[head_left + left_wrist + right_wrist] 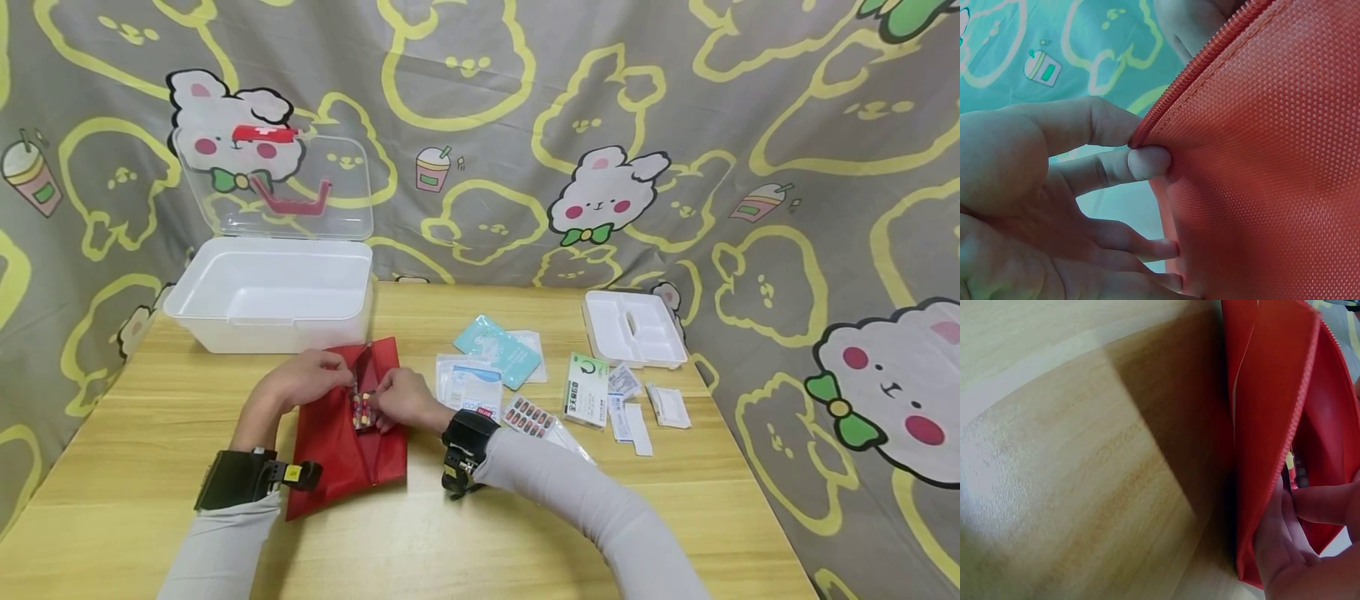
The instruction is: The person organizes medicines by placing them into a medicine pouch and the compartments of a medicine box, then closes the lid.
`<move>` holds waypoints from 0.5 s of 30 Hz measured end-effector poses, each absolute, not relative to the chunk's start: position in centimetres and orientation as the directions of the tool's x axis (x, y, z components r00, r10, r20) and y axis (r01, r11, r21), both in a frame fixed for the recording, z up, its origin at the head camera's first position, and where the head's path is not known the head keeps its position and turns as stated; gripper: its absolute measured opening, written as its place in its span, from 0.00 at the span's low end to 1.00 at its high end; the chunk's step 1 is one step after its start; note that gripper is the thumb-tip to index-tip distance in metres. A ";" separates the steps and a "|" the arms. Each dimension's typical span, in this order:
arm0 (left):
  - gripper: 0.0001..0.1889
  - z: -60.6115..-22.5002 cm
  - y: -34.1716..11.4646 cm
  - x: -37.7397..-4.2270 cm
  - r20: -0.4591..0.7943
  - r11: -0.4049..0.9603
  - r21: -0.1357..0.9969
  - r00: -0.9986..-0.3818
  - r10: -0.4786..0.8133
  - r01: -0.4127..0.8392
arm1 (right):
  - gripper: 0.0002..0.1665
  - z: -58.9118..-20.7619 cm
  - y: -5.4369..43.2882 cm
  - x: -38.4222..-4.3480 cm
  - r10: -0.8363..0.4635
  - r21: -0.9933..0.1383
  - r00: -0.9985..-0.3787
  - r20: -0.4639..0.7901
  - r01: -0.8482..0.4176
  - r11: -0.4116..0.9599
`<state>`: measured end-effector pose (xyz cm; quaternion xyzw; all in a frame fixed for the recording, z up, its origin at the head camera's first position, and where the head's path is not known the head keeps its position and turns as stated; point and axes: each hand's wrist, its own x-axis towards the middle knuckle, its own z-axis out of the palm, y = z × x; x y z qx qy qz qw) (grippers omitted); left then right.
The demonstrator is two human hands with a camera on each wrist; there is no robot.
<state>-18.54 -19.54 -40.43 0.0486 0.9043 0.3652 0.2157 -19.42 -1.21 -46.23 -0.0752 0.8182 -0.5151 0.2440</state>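
A red zippered pouch (324,462) lies on the table with its zip open. At its left side, my left hand (311,377) pinches the zip edge between thumb and finger; the left wrist view shows this grip on the red fabric (1260,156) up close. My right hand (408,400) reaches into the mouth of the pouch and holds a blister pack of red and yellow capsules (363,410). In the right wrist view, thumb and fingers close on the pack (1292,467), most of which the hand and the pouch wall hide.
Behind the pouch stands a white box (262,333) with its clear lid (345,217) raised. To the right lie mask packets (480,385), a teal packet (498,350), capsule blister packs (531,417), a green-and-white medicine box (587,390), small sachets (667,406) and a white divided tray (636,354).
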 end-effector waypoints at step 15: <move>0.10 -40.3 -19.5 -18.8 -0.365 0.734 0.674 -0.903 0.225 -0.089 | 0.14 -46.5 -1.5 -19.5 -0.383 -0.862 -0.862 -0.332 0.113 0.494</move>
